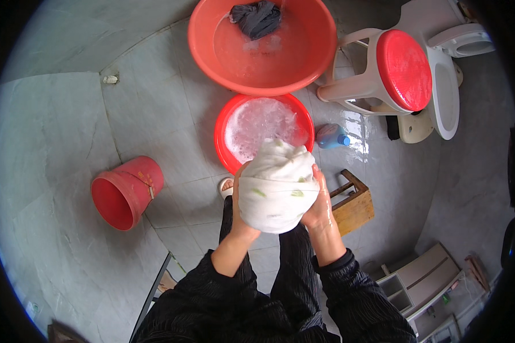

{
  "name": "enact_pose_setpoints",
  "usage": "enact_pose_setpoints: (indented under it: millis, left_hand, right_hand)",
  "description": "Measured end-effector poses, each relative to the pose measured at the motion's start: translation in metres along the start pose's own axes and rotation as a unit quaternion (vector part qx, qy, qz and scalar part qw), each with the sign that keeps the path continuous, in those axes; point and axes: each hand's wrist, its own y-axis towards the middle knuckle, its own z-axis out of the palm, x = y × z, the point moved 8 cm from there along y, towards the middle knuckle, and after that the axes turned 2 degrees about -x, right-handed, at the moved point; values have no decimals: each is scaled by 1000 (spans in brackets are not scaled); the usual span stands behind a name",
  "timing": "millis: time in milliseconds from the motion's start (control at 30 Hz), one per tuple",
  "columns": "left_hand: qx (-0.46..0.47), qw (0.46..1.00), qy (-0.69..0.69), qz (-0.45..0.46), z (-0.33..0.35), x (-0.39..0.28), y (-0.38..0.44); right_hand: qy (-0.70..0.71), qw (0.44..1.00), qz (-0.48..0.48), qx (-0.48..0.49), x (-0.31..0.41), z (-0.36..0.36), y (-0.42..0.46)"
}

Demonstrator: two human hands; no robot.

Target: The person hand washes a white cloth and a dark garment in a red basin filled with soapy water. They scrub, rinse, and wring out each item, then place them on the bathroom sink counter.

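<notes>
A bunched white cloth (279, 193) with small green marks is held up between my two hands. My left hand (242, 210) supports it on one side, and my right hand (319, 201), wet at the wrist, grips it on the other. Below and just beyond the cloth stands a red basin (218, 139) of foamy water. Touching or close behind it, a larger orange-red basin (199, 53) holds water and a dark, wadded cloth (257, 18). A thin stream of water falls into the larger basin.
A red bucket (126, 191) lies on its side at left. To the right are a blue plastic bottle (331, 136), a small wooden stool (355, 211) and a plastic stool with a red seat (404, 70), near a toilet (446, 94). The tiled floor has a wet, shiny patch.
</notes>
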Motion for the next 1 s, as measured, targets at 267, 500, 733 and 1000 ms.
enact_pose_setpoints:
  millis: [267, 500, 733, 1000]
  left_hand:
    - [173, 984, 22, -21, 4, -34, -7]
    - [62, 941, -224, -247, 5, 5, 11]
    - [373, 683, 558, 289, 46, -53, 8]
    - [342, 714, 608, -54, 54, -20, 46]
  right_hand:
    - [-114, 980, -82, -139, 17, 8, -17]
    - [-654, 598, -459, 61, 26, 88, -70]
    - [-696, 360, -532, 321, -17, 121, -102]
    - [-719, 169, -564, 371, -60, 110, -95]
